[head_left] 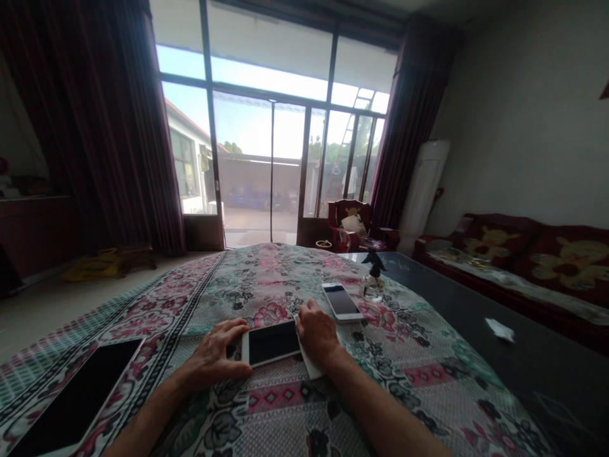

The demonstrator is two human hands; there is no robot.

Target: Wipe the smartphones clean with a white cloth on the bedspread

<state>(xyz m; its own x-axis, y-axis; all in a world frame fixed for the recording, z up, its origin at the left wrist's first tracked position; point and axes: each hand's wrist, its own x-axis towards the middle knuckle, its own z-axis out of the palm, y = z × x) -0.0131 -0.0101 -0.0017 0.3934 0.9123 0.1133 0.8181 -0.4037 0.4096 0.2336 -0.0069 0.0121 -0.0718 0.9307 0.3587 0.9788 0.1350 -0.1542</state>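
Observation:
A white-framed smartphone (273, 343) lies sideways, dark screen up, on the flowered tablecloth (278, 401). Around its left end my left hand (219, 353) curves, thumb and fingers apart along the two corners, steadying it. My right hand (318, 331) is closed at the phone's right end, pressing a white piece of cloth or paper (311, 368) that sticks out under the palm. Just past that hand rests a second white smartphone (341, 301). A larger dark-screened tablet (80, 397) lies at the left near edge.
A clear spray bottle (372, 285) with a black trigger head stands behind the second phone. To the right is a dark glossy table (457, 308) with a crumpled white tissue (500, 331). Further back are a red sofa (504, 222), an armchair (343, 216) and glass doors (245, 178).

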